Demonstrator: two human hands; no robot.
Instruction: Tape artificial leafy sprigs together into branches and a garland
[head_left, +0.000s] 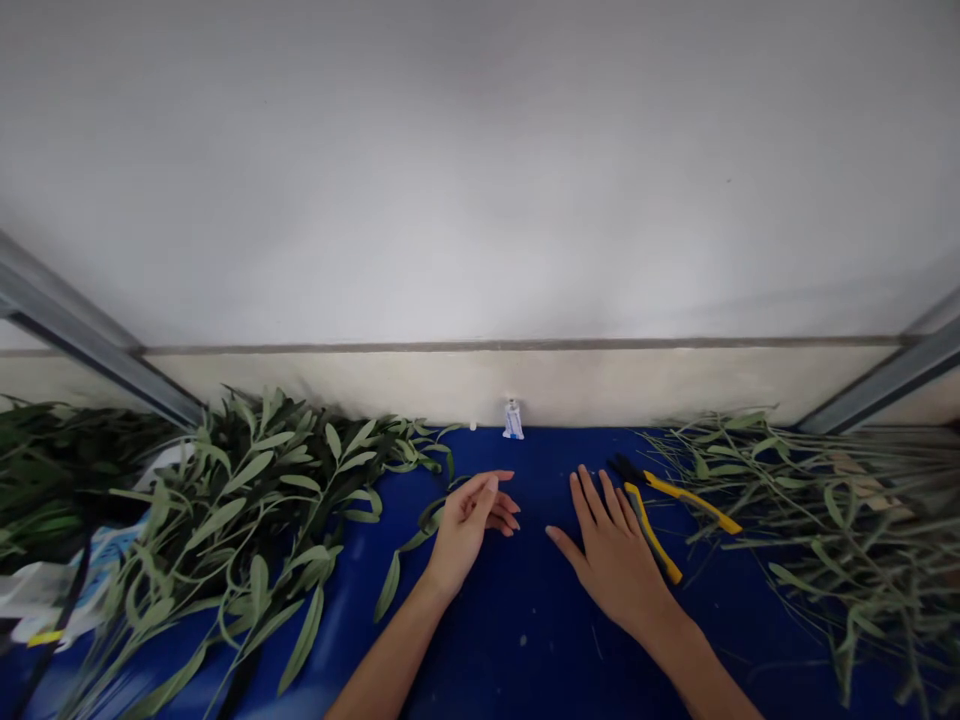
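Note:
My left hand [471, 518] is over the blue surface [517, 640], its fingers loosely bent and apart, with nothing visible in it. A leafy sprig lies just left of it, at the edge of a pile of grey-green leafy branches [255, 525]. My right hand [613, 555] is palm down with fingers spread, low over or on the blue surface; I cannot tell if it touches. Close beside its fingers lies a cutting tool with yellow handles [697, 499], handles spread and dark head pointing away. The tool's kind is unclear. Neither hand holds it.
A pile of thin stems with some leaves [847, 550] covers the right side. A small white-and-blue tube or packet [513, 421] stands near the wall [480, 200]. White-and-blue packaging [109, 575] lies at left. Metal posts [97, 345] slant at both sides.

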